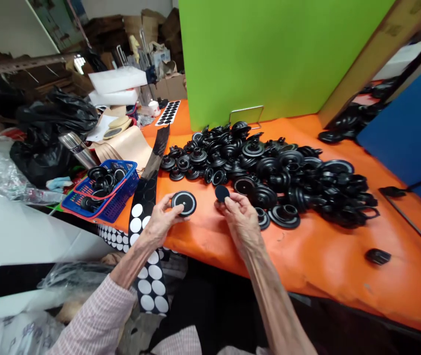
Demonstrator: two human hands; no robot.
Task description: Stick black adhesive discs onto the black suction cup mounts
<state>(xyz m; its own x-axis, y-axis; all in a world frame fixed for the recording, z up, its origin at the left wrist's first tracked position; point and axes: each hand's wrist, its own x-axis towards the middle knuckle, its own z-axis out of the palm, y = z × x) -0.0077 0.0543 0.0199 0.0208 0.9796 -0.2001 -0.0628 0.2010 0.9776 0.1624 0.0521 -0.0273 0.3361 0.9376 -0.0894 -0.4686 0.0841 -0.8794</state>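
Observation:
My left hand (160, 222) grips a round black plastic disc (185, 201) with a pale ring on its face, thumb on top and fingers at the rim. Between the thumb and fingers of my right hand (242, 217) is a small dark round pad (222, 193), held a short way to the right of the disc. Just beyond my right hand spreads a big heap of black round plastic parts (228, 153). A strip of round stickers (146, 212), with white circles on black, hangs over the table edge beside my left forearm.
An orange-covered table (210, 241) carries everything. A blue basket (118, 204) of black parts stands at the left, near a metal flask (79, 150) and a black plastic bag (53, 116). A green panel (269, 54) rises behind the heap. One small black piece (378, 256) lies at the right.

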